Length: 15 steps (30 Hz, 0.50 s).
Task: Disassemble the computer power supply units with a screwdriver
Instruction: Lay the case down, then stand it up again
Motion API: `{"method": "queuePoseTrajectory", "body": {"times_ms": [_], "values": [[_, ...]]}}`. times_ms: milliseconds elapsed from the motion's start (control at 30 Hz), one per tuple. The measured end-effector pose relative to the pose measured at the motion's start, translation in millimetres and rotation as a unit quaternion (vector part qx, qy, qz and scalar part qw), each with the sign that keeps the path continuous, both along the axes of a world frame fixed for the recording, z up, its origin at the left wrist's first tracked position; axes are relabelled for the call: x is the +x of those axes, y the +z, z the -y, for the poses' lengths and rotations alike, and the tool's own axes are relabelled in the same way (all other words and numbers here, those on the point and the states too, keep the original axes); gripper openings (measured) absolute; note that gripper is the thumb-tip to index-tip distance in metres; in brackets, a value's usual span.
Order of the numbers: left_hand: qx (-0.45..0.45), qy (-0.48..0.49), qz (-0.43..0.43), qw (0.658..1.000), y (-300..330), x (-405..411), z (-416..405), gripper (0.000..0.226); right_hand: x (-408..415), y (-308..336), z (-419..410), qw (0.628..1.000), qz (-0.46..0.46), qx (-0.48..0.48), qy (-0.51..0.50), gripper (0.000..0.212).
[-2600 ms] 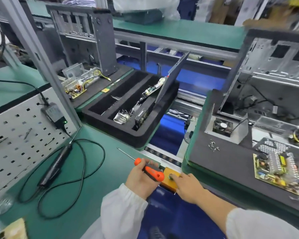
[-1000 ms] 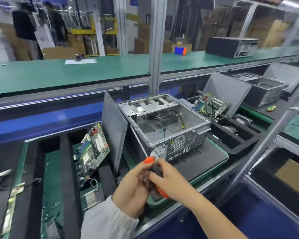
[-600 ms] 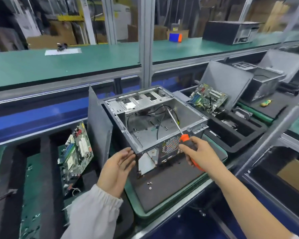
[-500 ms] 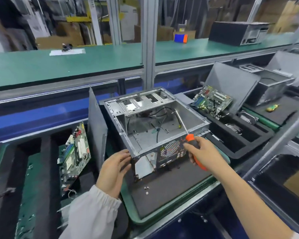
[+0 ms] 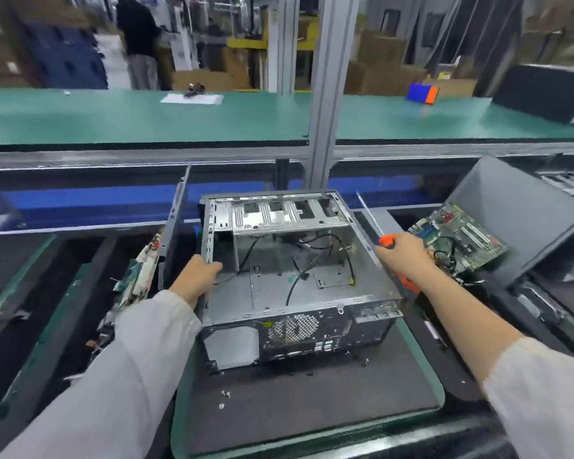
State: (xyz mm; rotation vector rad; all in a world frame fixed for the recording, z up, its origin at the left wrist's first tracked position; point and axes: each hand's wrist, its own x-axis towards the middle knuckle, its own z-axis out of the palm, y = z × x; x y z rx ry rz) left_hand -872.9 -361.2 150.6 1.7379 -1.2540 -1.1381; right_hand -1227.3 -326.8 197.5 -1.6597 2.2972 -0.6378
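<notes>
Firmly, the left hand point(image 5: 198, 276) grips the left wall of the open computer case point(image 5: 295, 276), fingers curled over its top edge and into the inside. The right hand point(image 5: 403, 256) is wrapped round the orange handle of the screwdriver point(image 5: 386, 241) and rests against the case's right wall; the metal shaft points up and away over the far right corner of the case. Both arms wear pale sleeves.

The case lies open side up, its perforated rear panel point(image 5: 295, 329) facing the person, loose black cables point(image 5: 299, 276) trailing across its bare floor. It sits on a dark mat inside a green-rimmed tray point(image 5: 439, 395), toward the tray's far edge. A few small screws point(image 5: 225, 394) lie on the mat near the tray's front left corner.

Just left of the tray, a grey panel point(image 5: 174, 223) stands upright with a circuit board point(image 5: 140, 273) leaning beside it. Right of the tray, another circuit board point(image 5: 461, 236) leans against a tilted grey panel point(image 5: 517, 213). A green workbench point(image 5: 146, 117) runs along behind.
</notes>
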Motion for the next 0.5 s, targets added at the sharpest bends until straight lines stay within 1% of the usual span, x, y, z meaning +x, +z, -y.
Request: {"method": "queuePoseTrajectory", "body": {"times_ms": [100,167,200,233,300,333,400,467,500], "values": [[0.006,-0.002,0.074,0.997,4.9,-4.0,18.0,0.016,-5.4,-10.1,30.7,0.999,-0.017,0.028,0.027,0.031],[0.012,0.001,0.091,0.996,7.4,-5.4,30.2,0.013,-8.0,-14.7,48.9,0.998,-0.045,0.035,0.037,0.029],[0.019,0.001,0.089,0.996,8.8,-5.8,36.9,0.013,-9.4,-15.7,57.5,0.997,-0.059,0.040,0.039,0.027],[0.026,0.002,0.086,0.996,10.0,-5.8,43.5,0.014,-10.6,-15.0,64.8,0.996,-0.063,0.051,0.037,0.031],[0.037,0.004,0.080,0.996,10.9,-4.3,56.3,0.020,-10.5,-10.4,77.7,0.993,-0.071,0.089,0.031,0.047],[0.041,0.006,0.072,0.997,10.3,-3.0,61.8,0.025,-10.1,-8.7,84.0,0.990,-0.079,0.109,0.030,0.050],[0.052,0.017,0.063,0.996,6.3,-0.6,71.3,0.034,-8.5,-9.6,96.7,0.984,-0.102,0.146,0.029,0.049],[0.060,0.037,0.058,0.996,0.6,0.3,78.8,0.036,-8.4,-14.0,110.1,0.975,-0.125,0.180,0.036,0.044],[0.061,0.045,0.051,0.996,-0.7,-0.1,81.9,0.037,-9.7,-15.2,116.5,0.972,-0.119,0.198,0.038,0.044]]}}
